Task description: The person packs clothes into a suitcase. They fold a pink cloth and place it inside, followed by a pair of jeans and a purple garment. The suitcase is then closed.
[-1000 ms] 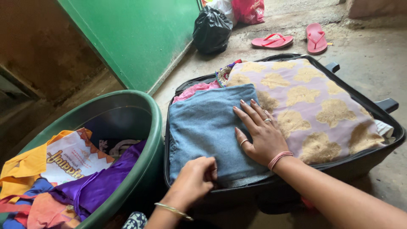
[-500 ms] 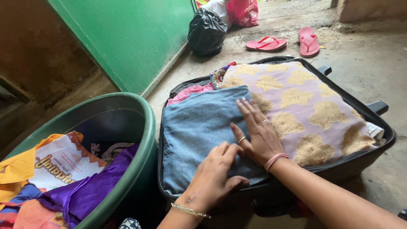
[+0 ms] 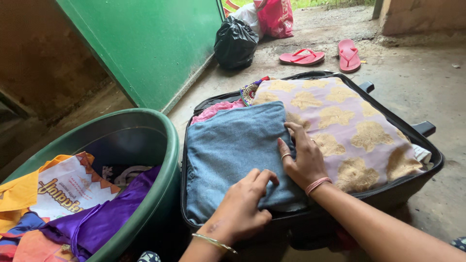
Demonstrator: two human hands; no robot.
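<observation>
A black suitcase [image 3: 427, 127] lies open on the floor, packed with folded clothes. A folded blue denim garment [image 3: 232, 145] lies on its left side, and a lilac cloth with gold flowers [image 3: 349, 123] on its right. My left hand [image 3: 242, 206] presses flat on the denim's near edge. My right hand [image 3: 301, 157] rests at the denim's right edge, fingers curled down between it and the lilac cloth. A pink garment [image 3: 213, 109] shows behind the denim.
A green plastic tub [image 3: 167, 145] with purple, orange and white clothes stands to the left of the suitcase. Behind are a green door [image 3: 155, 43], a black bag [image 3: 235, 41], a red bag [image 3: 276, 17] and two pink flip-flops [image 3: 301, 57].
My left hand has moved from the suitcase's front edge up onto the denim and flattened. My right hand has slid right, its fingers now tucking into the denim's right edge.
</observation>
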